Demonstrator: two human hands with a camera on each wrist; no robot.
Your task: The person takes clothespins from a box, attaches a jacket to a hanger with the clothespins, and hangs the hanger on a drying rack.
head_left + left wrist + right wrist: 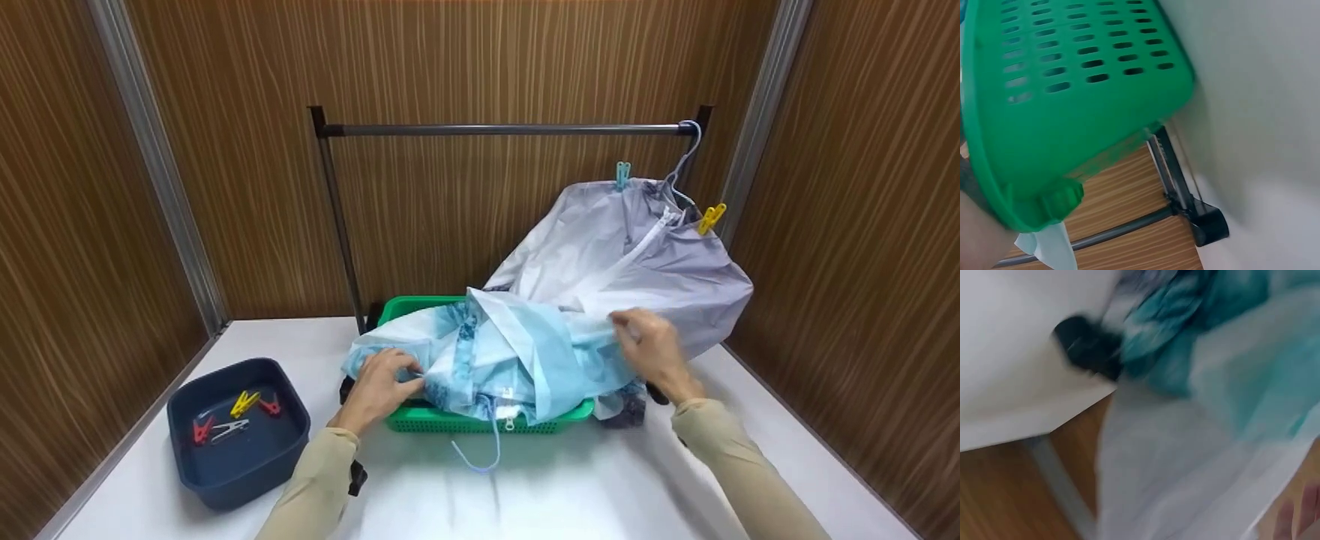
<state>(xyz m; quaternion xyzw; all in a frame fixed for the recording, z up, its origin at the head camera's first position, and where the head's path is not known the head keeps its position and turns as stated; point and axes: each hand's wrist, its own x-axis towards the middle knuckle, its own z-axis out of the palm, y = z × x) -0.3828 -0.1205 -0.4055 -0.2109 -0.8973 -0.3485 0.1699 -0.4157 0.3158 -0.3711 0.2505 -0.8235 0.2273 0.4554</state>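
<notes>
A light-blue and white zip jacket (551, 352) lies bunched over a green basket (480, 426). Out of its collar, at the basket's front, sticks the hook of a lilac hanger (496, 442). At the jacket's left part, my left hand (382, 386) pinches the cloth between thumb and fingers. My right hand (654, 349) is over the jacket's right side, its fingers loosely bent; no cloth shows between them. The right wrist view is blurred, with fingertips (1289, 517) beside pale cloth. In the left wrist view the basket (1072, 124) hides most of the left hand.
A grey-white garment (637, 262) hangs from the rack's right end, with a blue clothespin (623, 175) and a yellow clothespin (712, 218) on it. The rack bar (510, 130) spans behind. A navy tub (240, 472) at left holds several clothespins (244, 403).
</notes>
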